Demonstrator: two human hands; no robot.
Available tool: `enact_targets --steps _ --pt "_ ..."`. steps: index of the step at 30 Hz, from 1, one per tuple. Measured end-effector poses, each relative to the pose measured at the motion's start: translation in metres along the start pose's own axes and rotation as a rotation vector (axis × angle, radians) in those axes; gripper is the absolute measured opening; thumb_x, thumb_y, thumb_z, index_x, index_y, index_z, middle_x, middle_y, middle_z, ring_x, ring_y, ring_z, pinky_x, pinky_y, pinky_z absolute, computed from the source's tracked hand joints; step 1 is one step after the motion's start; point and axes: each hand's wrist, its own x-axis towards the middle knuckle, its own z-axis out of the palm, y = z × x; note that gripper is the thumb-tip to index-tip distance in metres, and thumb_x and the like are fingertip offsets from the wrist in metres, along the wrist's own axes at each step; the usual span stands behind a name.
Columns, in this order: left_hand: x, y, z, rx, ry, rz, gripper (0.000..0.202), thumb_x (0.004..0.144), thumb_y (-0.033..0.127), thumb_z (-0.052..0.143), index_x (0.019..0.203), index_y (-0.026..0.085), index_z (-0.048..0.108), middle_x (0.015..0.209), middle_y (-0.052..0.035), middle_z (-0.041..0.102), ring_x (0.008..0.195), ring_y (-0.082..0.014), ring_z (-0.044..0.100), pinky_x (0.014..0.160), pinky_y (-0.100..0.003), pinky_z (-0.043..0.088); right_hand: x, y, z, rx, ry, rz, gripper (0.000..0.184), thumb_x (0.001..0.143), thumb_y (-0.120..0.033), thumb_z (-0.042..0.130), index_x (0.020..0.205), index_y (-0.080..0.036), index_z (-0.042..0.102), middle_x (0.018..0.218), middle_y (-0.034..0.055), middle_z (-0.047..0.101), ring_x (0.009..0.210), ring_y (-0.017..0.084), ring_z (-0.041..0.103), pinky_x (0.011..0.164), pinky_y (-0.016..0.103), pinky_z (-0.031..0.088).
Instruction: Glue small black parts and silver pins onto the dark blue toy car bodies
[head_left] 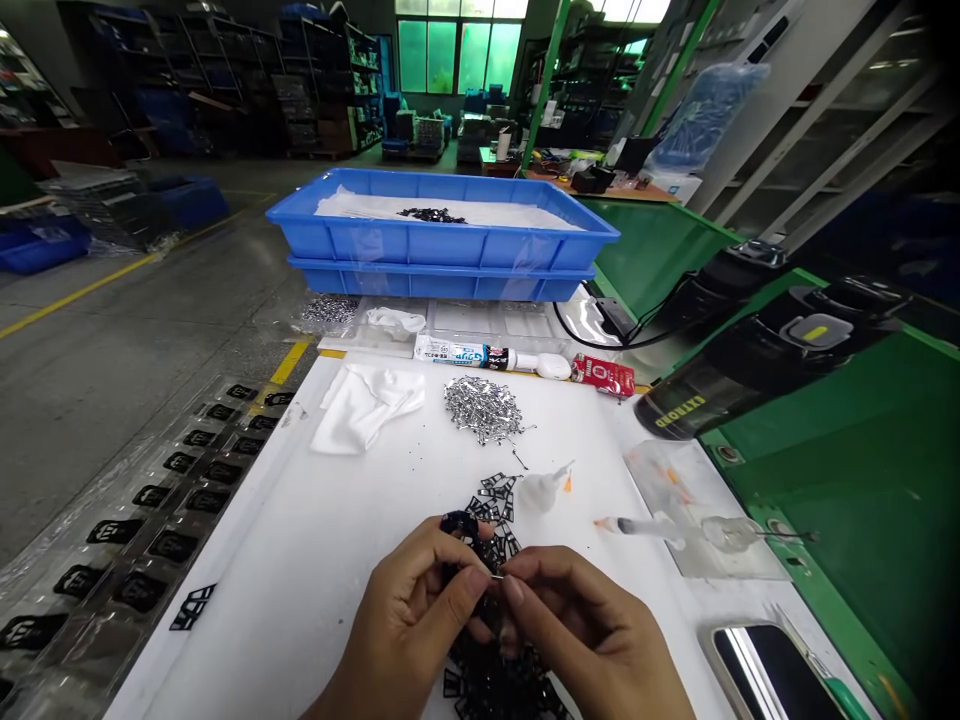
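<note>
The left hand (409, 625) pinched narrow a small black plastic lattice piece (459, 524) at lower middle of the view, and the right hand (592, 630) held a thin silver metal pin (496, 577), lying sideways, its end touching this piece.

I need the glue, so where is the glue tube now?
In the head view, the glue tube lies beyond the pile of silver pieces, left of the red packet.

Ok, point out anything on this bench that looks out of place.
One black frame lies alone near the left edge of the white table top, well apart from the heap of black frames, so it looks stray.
</note>
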Motion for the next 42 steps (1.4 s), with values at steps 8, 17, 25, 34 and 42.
enact_targets --steps 8,17,25,34,42 --pt "-0.003 0.002 0.005 -0.149 -0.064 -0.201 0.058 0.09 0.052 0.071 0.14 0.027 0.055 0.105 -0.0071 0.073 0.057 -0.0148 0.068 0.056 -0.03 0.06 0.002 0.013 -0.005 -0.308 0.229 -0.375 0.019 0.095 -0.043 0.066 0.094 -0.024 0.068 0.101 0.0069 0.068 0.089 0.018 0.069 0.071 0.021 0.06" --pt "-0.009 -0.009 0.003 -0.137 -0.145 -0.135 0.037 0.092 0.054 0.068 0.105 0.02 0.061 0.082 -0.0017 0.065 0.056 -0.0113 0.058 0.054 -0.027 0.055 0.0 0.027 -0.003 -0.417 0.116 -0.36 0.016 0.098 -0.038 0.062 0.096 -0.023 0.066 0.097 0.0058 0.069 0.081 0.017 0.07 0.07 0.023 0.061" --pt "-0.011 -0.022 -0.001 0.031 0.0 -0.054 0.038 0.094 0.057 0.064 0.093 0.019 0.059 0.065 0.0027 0.053 0.056 -0.0089 0.046 0.052 -0.019 0.039 -0.008 0.022 0.017 -0.111 0.096 -0.041 0.031 0.091 -0.053 0.068 0.096 -0.024 0.061 0.083 0.0013 0.066 0.06 0.014 0.063 0.051 0.02 0.053" --pt "-0.006 -0.02 0.002 -0.06 -0.059 -0.119 0.036 0.097 0.055 0.059 0.105 0.02 0.055 0.088 -0.0068 0.073 0.042 -0.0097 0.06 0.038 -0.02 0.048 -0.002 -0.012 -0.02 -0.608 0.427 -0.43 0.028 0.093 -0.05 0.066 0.106 -0.026 0.067 0.103 0.0063 0.073 0.087 0.02 0.074 0.064 0.022 0.06" --pt "-0.004 -0.022 -0.004 0.072 -0.124 -0.183 0.031 0.098 0.045 0.057 0.112 0.017 0.06 0.076 -0.0061 0.07 0.042 -0.0081 0.052 0.031 -0.013 0.029 0.051 -0.001 -0.026 -0.776 0.308 -0.354 0.049 0.09 -0.057 0.062 0.126 -0.024 0.064 0.124 0.0104 0.071 0.109 0.034 0.069 0.092 0.05 0.056"
